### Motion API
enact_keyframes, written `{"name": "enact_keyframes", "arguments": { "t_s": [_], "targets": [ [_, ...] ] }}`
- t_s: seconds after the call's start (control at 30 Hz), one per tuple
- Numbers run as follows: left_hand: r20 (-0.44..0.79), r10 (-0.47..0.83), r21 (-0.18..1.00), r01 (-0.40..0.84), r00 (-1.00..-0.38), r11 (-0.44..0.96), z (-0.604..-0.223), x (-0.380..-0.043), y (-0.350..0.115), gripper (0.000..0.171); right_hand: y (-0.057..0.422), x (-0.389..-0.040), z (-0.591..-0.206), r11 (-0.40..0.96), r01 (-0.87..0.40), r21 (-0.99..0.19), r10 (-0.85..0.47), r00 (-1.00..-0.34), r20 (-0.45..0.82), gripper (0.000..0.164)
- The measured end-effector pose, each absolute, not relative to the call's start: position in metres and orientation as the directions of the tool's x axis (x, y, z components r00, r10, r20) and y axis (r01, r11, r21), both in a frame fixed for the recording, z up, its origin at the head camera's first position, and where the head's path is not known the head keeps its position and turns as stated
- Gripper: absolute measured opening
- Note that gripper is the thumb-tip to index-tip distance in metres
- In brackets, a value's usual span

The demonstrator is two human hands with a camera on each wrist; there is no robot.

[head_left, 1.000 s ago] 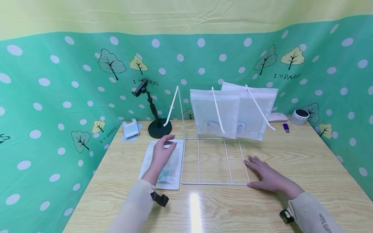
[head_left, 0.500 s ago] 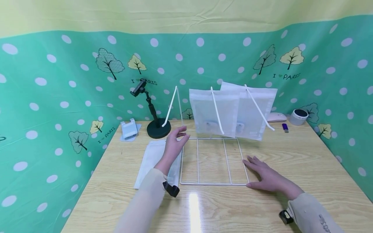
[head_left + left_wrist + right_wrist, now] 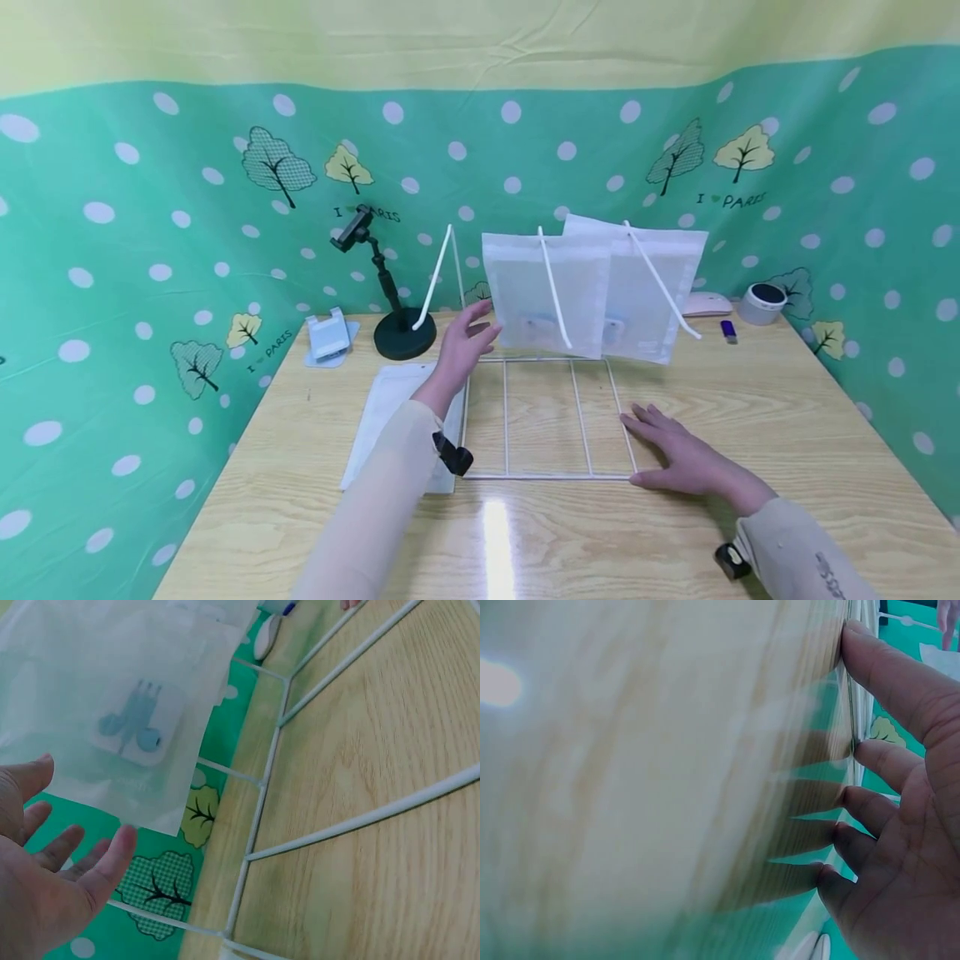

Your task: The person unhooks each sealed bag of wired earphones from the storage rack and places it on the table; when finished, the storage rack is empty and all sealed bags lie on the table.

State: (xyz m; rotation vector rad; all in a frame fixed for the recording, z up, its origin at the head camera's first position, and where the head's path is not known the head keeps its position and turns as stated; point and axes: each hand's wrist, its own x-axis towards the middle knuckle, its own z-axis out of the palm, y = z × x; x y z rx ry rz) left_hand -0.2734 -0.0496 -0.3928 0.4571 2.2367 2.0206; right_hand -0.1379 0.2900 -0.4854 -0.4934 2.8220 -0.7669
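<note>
The front pouch [image 3: 525, 287] hangs on the middle arm [image 3: 553, 287] of the wire rack [image 3: 543, 477], ahead of your left hand [image 3: 461, 346] and just to its right. Its sheet faces you, the sides running roughly upright with the foot drifting a little right; whether it is longer in height or width is hard to judge from here. Your left hand is clearly the nearer one, close by the pouch's lower left corner. The left wrist view shows earphones [image 3: 135, 720] low inside the pouch, above your fingers; you cannot tell there whether a fingertip touches the bottom edge.

Your left forearm reaches forward over the flat pouch [image 3: 390, 400] on the surface [image 3: 570, 542], and your thumb stands apart from the fingers with nothing pinched between them. The back pouch [image 3: 660, 275] hangs on the right arm [image 3: 654, 267], partly covered by the front one.

Your right hand [image 3: 682, 450] lies low at the rack's right side, fingers spread and tips down, thumb by the front corner; it seems placed to steady the base.
</note>
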Motion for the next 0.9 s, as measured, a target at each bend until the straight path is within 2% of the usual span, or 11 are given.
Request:
{"name": "enact_keyframes", "arguments": {
  "t_s": [0.23,0.4,0.57,0.9],
  "targets": [
    [0.114,0.286,0.974,0.164,-0.951,0.157,-0.405,-0.295,-0.044,0.054,0.29,-0.139,-0.487,0.813,-0.26,-0.52,-0.361,-0.927,-0.101,0.092],
    [0.065,0.249,0.992,0.09,-0.966,0.09,-0.417,-0.309,-0.036,0.054,0.29,-0.139,-0.488,0.813,-0.266,-0.519,-0.361,-0.929,-0.088,0.091],
    [0.044,0.261,0.999,0.043,-0.964,-0.007,-0.42,-0.313,-0.03,0.043,0.289,-0.139,-0.488,0.806,-0.273,-0.526,-0.369,-0.926,-0.084,0.09],
    [0.02,0.252,0.999,0.011,-0.968,-0.036,-0.424,-0.31,-0.022,0.034,0.29,-0.138,-0.484,0.807,-0.277,-0.521,-0.37,-0.925,-0.083,0.09]
  ]
}}
